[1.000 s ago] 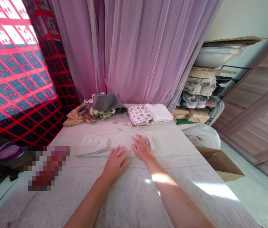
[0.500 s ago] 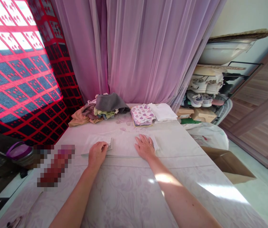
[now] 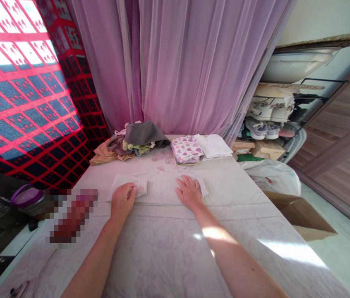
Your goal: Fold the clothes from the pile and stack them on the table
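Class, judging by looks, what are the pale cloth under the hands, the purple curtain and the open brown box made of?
Pale cloth: probably matte cotton knit, given its fine lines.
Purple curtain: perhaps synthetic, smooth, hanging in thin folds.
Brown box: likely cardboard, with plain, matte walls.

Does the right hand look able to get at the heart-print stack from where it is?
Likely yes. The right hand lies flat on the striped cloth, and nothing upright shows between it and the heart-print stack, just flat cloth and table cover. It would need to lift off first.
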`<move>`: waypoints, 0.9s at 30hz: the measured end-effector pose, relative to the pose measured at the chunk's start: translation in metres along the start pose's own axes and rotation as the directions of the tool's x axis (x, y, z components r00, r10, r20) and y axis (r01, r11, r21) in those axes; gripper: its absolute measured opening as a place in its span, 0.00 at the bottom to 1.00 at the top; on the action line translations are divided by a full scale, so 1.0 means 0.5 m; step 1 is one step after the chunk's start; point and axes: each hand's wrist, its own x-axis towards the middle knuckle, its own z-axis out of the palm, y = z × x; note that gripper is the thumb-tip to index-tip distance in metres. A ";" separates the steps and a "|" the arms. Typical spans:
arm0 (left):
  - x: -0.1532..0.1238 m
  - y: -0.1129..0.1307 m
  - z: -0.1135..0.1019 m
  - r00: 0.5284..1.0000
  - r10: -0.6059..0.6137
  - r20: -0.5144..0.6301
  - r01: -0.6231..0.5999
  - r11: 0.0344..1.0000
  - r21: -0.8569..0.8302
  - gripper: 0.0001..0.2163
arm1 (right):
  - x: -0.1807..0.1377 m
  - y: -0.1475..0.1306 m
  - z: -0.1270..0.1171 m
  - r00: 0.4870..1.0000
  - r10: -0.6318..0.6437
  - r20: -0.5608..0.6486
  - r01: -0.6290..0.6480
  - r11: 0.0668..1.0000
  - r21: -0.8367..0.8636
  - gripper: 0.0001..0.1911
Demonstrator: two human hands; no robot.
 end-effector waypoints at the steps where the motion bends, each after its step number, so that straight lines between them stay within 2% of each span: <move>1: 0.005 -0.016 -0.007 0.998 -0.048 -0.033 0.050 0.997 0.057 0.15 | 0.000 0.000 0.001 1.000 0.000 0.001 0.000 1.000 -0.002 0.25; 2: 0.008 -0.032 -0.014 0.994 -0.099 -0.046 0.104 0.987 0.123 0.17 | 0.000 0.000 0.002 1.000 -0.002 0.001 0.002 1.000 -0.003 0.25; 4: 0.009 -0.058 -0.021 0.982 -0.187 0.008 0.179 0.950 0.255 0.21 | 0.000 0.003 0.004 1.000 -0.003 -0.007 0.003 1.000 -0.004 0.24; 7: 0.003 -0.072 -0.021 0.957 -0.240 0.164 0.164 0.912 0.376 0.24 | 0.001 0.007 0.002 1.000 -0.002 -0.015 0.002 1.000 0.004 0.24; 9: -0.002 -0.067 -0.017 0.950 -0.241 0.197 0.145 0.902 0.406 0.24 | 0.003 -0.004 -0.006 1.000 0.008 -0.007 -0.008 1.000 0.014 0.24; 12: -0.006 -0.053 -0.016 0.953 -0.227 0.198 0.123 0.892 0.435 0.24 | 0.010 -0.063 -0.027 0.998 -0.052 -0.039 0.054 0.998 0.044 0.26; 14: -0.007 -0.047 -0.020 0.955 -0.215 0.202 0.106 0.888 0.448 0.24 | 0.014 -0.128 -0.038 0.981 -0.165 -0.097 0.173 0.982 0.080 0.26; 16: -0.005 -0.045 -0.026 0.951 -0.219 0.218 0.099 0.885 0.454 0.24 | 0.016 -0.194 -0.037 0.949 -0.297 -0.107 0.308 0.944 0.117 0.26; 17: -0.003 -0.045 -0.030 0.944 -0.228 0.237 0.100 0.885 0.454 0.24 | 0.017 -0.221 -0.033 0.925 -0.368 -0.101 0.379 0.915 0.137 0.27; 19: 0.004 -0.047 -0.036 0.921 -0.258 0.291 0.108 0.888 0.447 0.25 | 0.015 -0.257 -0.015 0.900 -0.435 -0.018 0.431 0.883 0.187 0.28; 22: 0.021 -0.055 -0.041 0.894 -0.283 0.347 0.119 0.898 0.424 0.25 | 0.011 -0.264 0.015 0.898 -0.429 0.096 0.401 0.888 0.225 0.30; 27: 0.062 -0.089 -0.038 0.912 -0.272 0.307 0.161 0.926 0.342 0.22 | 0.008 -0.247 0.033 0.897 -0.427 0.112 0.400 0.894 0.202 0.31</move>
